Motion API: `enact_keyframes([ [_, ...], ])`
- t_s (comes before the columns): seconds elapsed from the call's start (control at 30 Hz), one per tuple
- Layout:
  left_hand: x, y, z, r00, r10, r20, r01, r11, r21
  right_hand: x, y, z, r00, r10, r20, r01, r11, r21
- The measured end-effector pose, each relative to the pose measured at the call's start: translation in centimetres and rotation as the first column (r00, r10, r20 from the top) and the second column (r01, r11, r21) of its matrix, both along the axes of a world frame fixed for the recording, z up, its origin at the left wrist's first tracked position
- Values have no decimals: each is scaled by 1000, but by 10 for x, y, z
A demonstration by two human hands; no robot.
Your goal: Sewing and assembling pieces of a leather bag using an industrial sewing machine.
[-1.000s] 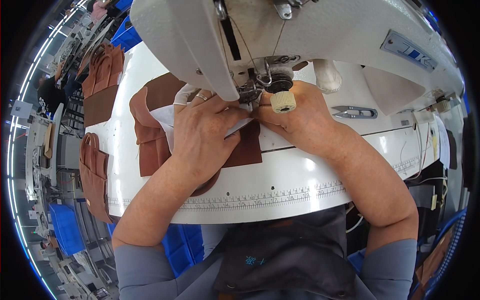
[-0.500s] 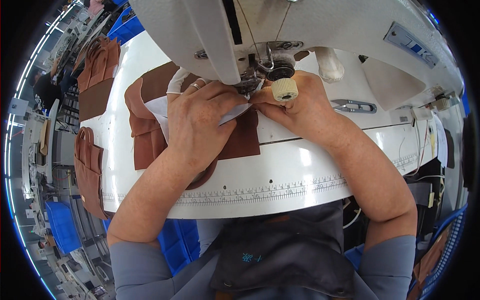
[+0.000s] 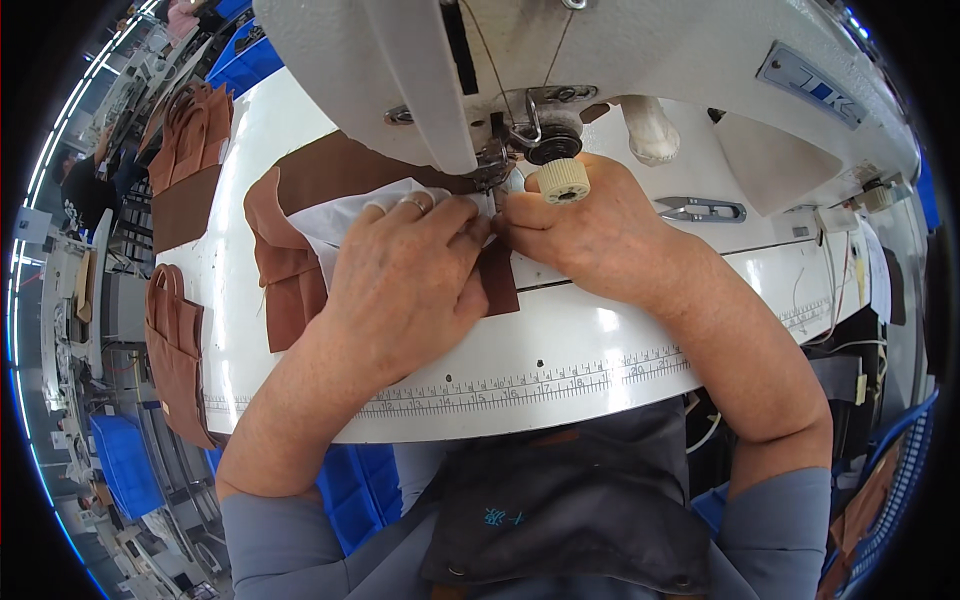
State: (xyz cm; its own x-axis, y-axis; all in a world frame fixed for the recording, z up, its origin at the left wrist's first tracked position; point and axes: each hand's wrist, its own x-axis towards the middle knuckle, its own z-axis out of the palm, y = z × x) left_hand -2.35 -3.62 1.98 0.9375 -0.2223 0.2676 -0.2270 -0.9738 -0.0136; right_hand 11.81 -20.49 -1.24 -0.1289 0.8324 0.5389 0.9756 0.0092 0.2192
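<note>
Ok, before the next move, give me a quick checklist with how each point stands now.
1. Left hand on the work: ok, it lies over the white fabric.
2. Right hand at the work: ok, its fingertips are close to the left hand's.
3. Fingertips well away from the presser foot: not ok, both hands' are right by it.
4. Snips off the brown material: ok, they lie apart, to the right.
5. Stitching under the presser foot: cannot tell, too small and partly hidden.
</note>
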Motion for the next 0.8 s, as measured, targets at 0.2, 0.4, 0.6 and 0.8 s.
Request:
enact_keyframes([
  [0.2,-2,2,-14,995,-33,98,48,986,-158,-3,-5,5,996,-66,56,74,983,-170],
  [0.4,-1,4,-15,993,-48,108,67,980,-185,-1,-9,6,998,-68,-16,66,994,-88],
  [0.6,0,4,-15,995,-25,100,45,977,-206,2,-9,2,987,-64,-148,46,991,-124],
  [0.8,7,10,-21,988,-7,154,53,954,-295,1,-5,-2,932,-36,-360,56,997,46],
])
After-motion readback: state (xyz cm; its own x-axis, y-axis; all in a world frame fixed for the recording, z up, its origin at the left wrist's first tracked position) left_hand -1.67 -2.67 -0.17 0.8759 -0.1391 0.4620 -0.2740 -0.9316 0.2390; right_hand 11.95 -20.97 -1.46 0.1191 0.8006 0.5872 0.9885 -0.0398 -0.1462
